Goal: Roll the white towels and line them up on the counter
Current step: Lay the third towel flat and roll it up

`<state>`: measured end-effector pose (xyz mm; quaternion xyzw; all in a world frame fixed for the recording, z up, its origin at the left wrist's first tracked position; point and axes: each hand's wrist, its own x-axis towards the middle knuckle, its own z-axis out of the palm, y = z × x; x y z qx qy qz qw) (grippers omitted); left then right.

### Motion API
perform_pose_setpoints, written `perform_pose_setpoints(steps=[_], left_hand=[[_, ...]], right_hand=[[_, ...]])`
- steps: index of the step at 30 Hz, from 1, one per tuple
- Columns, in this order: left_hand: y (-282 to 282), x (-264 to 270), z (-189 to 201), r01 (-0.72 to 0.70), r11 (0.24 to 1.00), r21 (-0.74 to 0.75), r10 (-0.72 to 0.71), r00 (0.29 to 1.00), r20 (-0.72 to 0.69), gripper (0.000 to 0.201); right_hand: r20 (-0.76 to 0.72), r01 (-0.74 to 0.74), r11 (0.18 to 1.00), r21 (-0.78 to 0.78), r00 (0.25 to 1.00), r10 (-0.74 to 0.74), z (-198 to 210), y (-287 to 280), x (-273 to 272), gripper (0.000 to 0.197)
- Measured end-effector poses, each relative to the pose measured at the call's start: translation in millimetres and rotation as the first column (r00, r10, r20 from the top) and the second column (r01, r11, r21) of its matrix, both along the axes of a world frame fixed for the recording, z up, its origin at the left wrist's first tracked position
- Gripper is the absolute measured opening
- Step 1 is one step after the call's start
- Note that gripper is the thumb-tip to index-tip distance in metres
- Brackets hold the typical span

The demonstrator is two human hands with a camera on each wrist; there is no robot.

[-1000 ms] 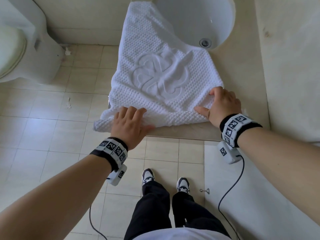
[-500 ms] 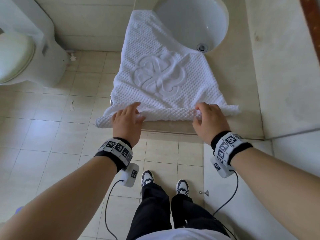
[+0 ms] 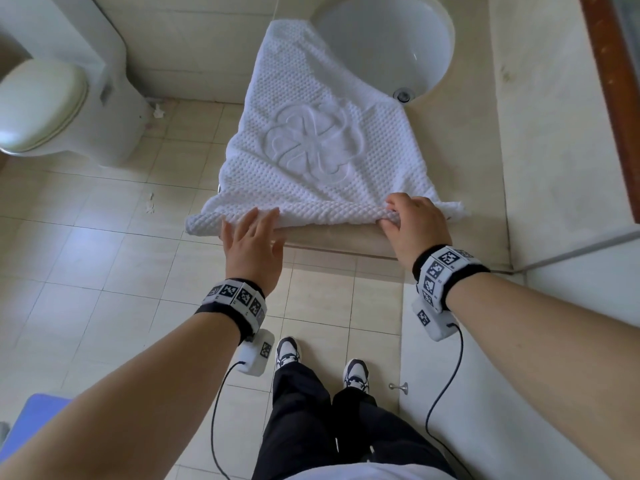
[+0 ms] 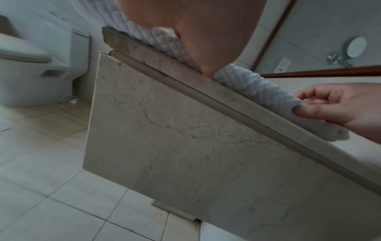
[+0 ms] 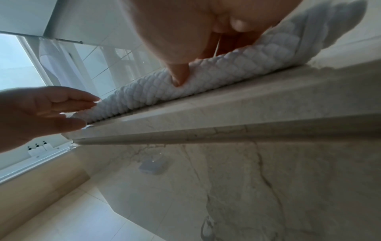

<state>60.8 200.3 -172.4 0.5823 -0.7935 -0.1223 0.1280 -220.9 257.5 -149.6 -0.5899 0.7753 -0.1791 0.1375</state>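
A white waffle towel point(image 3: 304, 147) with a raised flower emblem lies spread on the beige counter point(image 3: 346, 242), its far corner over the sink rim. Its near edge is turned into a thin roll point(image 3: 329, 216) along the counter's front. My left hand point(image 3: 258, 221) has straight fingers laid against the roll's left part; the right wrist view shows that left hand point(image 5: 51, 107) flat by the roll's end. My right hand point(image 3: 393, 216) pinches the roll's right part, its thumb point(image 5: 179, 73) dug into the roll point(image 5: 226, 70). In the left wrist view the right hand point(image 4: 321, 106) curls round the roll point(image 4: 257, 88).
A white round sink point(image 3: 388, 39) sits behind the towel. A toilet point(image 3: 45, 105) stands on the tiled floor to the left. A wood-framed mirror point(image 3: 609, 81) borders the right. Bare counter runs right of the towel. My feet stand below the counter front.
The towel's near edge has been turned over from flat into a thin roll. My right hand shifted from pressing flat to pinching the roll. My left fingers have straightened.
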Motion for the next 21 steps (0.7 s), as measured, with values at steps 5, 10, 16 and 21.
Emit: perform_pose_setpoints(steps=[5,10,16,21], left_hand=[[1,-10,0,-0.04,0.999,-0.01,0.039,0.999,-0.028,0.052],[-3,-15,-3,-0.033,0.999,-0.04,0.03,0.997,-0.069,0.048],[-5,-23,4,-0.039,0.999,0.01,0.04,0.993,-0.111,0.036],[-1,-18,10,0.023,0.999,0.029,-0.021,0.998,-0.064,0.034]], right_hand=[[0.075,0.016,1.0,-0.01,0.997,-0.015,-3,12,-6,0.029],[0.063,0.033,0.998,0.057,0.997,-0.037,2,14,-14,0.031],[0.031,0.048,0.984,0.17,0.998,-0.054,9,8,-20,0.032],[-0.062,0.018,0.974,0.225,0.998,-0.004,12,1,-19,0.042]])
